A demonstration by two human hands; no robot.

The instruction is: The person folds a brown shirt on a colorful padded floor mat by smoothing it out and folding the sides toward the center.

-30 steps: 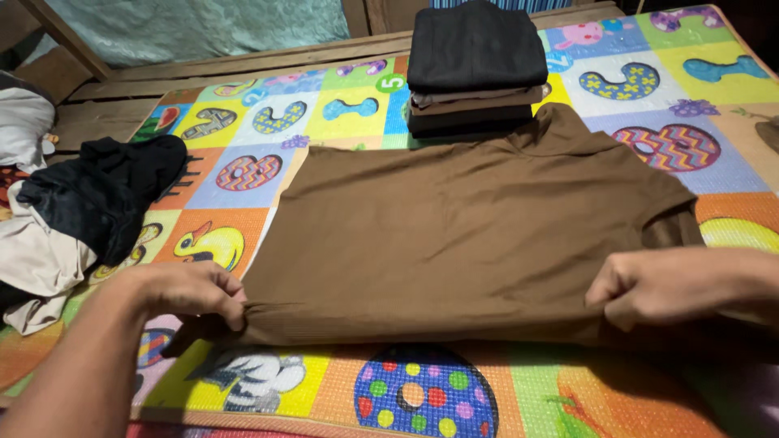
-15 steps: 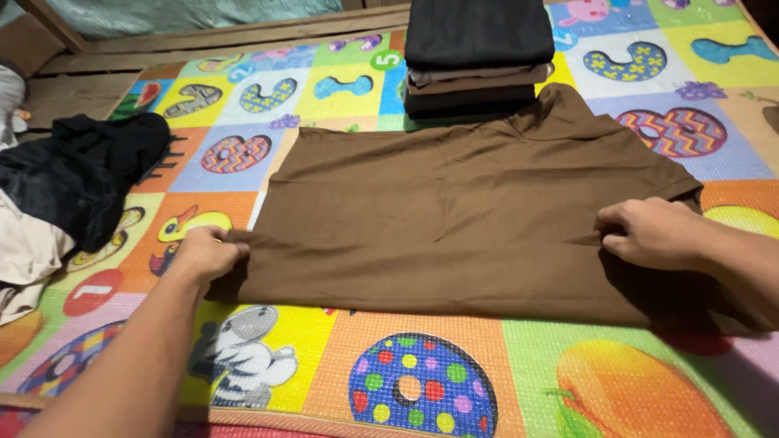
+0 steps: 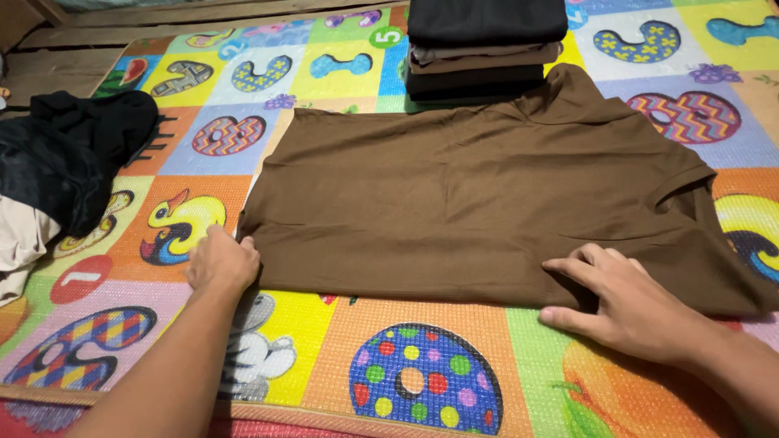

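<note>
Both hands, left hand (image 3: 223, 261) and right hand (image 3: 625, 300), are pressing the brown shirt's (image 3: 471, 203) near edge flat on the play mat (image 3: 406, 381), fingers released.

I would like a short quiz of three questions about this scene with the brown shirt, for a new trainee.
1. True or false: the brown shirt lies flat on the play mat.
2. Which hand rests open, fingers spread, on the shirt's near edge?
3. What stands just beyond the shirt: A) a stack of folded clothes, B) a basket, C) a pair of shoes?

Key:
1. True.
2. The right hand; the left hand is at the near left corner.
3. A.
</note>
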